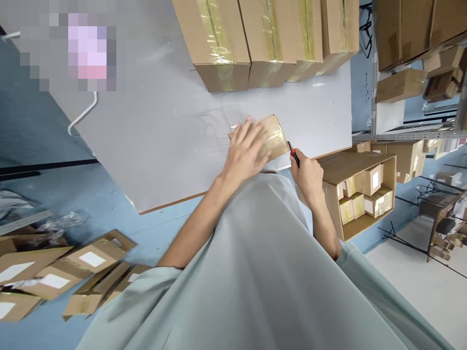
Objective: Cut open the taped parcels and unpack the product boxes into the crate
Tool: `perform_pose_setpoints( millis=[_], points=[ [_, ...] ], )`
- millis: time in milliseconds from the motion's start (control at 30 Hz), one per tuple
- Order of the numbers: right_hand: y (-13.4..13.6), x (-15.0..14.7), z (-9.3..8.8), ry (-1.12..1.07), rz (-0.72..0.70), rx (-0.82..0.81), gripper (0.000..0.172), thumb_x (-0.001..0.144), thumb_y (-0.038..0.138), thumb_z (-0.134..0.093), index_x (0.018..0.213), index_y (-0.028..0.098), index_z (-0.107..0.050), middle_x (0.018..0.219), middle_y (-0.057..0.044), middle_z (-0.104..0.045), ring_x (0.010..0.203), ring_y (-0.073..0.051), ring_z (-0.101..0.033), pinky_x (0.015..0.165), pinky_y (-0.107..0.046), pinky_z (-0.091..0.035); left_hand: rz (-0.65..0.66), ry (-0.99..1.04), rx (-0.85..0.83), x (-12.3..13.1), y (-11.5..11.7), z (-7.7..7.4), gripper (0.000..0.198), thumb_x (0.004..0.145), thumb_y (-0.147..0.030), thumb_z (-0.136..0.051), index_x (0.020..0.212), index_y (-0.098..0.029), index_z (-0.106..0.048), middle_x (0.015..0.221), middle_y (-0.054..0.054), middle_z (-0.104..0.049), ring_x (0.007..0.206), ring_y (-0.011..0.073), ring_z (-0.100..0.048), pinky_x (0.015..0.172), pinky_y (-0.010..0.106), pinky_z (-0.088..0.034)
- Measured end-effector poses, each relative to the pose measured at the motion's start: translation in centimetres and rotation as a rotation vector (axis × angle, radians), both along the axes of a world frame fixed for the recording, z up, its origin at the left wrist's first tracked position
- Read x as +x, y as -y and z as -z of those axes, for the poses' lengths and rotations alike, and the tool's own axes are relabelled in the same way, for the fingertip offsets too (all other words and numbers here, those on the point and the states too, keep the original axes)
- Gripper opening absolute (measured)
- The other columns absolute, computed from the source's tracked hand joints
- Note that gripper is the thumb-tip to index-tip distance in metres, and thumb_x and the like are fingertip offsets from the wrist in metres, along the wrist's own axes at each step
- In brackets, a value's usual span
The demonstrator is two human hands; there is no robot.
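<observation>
A small cardboard box [274, 137] with clear tape across it lies on the table near its front edge. My left hand [245, 148] rests flat on the left part of this box, fingers spread. Closed around a red and black utility knife [294, 154], my right hand [308, 176] is just right of the box. The knife's tip is at the box's right end; whether the blade touches the cardboard I cannot tell.
Several large taped boxes [270, 39] stand in a row along the back of the pale table [146, 141]. At right, an open carton [359, 228] holds several small boxes. More cartons [83, 262] lie on the floor at left. A white cable [84, 114] hangs over the table's left edge.
</observation>
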State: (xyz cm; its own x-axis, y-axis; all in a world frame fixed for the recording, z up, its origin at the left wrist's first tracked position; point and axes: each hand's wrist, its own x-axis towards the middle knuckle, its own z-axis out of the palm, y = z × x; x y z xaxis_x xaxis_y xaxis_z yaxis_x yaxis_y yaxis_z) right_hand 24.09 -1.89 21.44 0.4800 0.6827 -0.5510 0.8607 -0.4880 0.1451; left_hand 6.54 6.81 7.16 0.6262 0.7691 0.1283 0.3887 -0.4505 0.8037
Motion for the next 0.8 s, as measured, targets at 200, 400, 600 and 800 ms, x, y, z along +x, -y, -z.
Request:
perform_pose_setpoints(
  millis=[200, 400, 600, 800],
  points=[
    [-2.2, 2.8, 1.0, -0.107, -0.042, 0.039, 0.050, 0.123, 0.038, -0.036, 0.165, 0.025, -0.060, 0.130, -0.017, -0.086, 0.114, -0.034, -0.079, 0.093, -0.036, -0.052, 0.009, -0.127, 0.002, 4.5, 0.8, 1.2, 0.054, 0.115, -0.056, -0.055, 0.162, -0.031, -0.065, 0.177, 0.010, -0.058, 0.180, 0.0433, -0.026, 0.146, 0.075, -0.016],
    [-4.3, 4.0, 2.9, -0.231, -0.101, 0.056, 0.054, 0.122, 0.036, -0.035, 0.170, 0.024, -0.056, 0.134, -0.018, -0.085, 0.119, -0.036, -0.078, 0.100, -0.040, -0.054, -0.034, -0.188, 0.015, 4.2, 1.0, 2.0, 0.047, 0.114, -0.051, -0.058, 0.156, -0.034, -0.070, 0.175, 0.009, -0.061, 0.179, 0.0421, -0.028, 0.146, 0.075, -0.016],
    [-5.0, 4.7, 4.1, -0.261, -0.165, 0.028, 0.051, 0.123, 0.034, -0.033, 0.168, 0.022, -0.055, 0.134, -0.018, -0.085, 0.120, -0.035, -0.079, 0.100, -0.039, -0.056, -0.063, -0.188, -0.008, 4.5, 1.0, 2.0, 0.048, 0.112, -0.052, -0.061, 0.156, -0.034, -0.071, 0.173, 0.008, -0.063, 0.178, 0.0425, -0.032, 0.146, 0.075, -0.016],
    [-5.7, 3.1, 4.0, -0.156, -0.167, 0.007, 0.049, 0.123, 0.031, -0.033, 0.164, 0.017, -0.056, 0.127, -0.022, -0.085, 0.116, -0.033, -0.083, 0.097, -0.039, -0.060, -0.071, -0.176, -0.024, 4.5, 1.1, 1.9, 0.047, 0.112, -0.051, -0.062, 0.156, -0.035, -0.072, 0.173, 0.007, -0.063, 0.178, 0.0418, -0.033, 0.147, 0.074, -0.016]
  ],
)
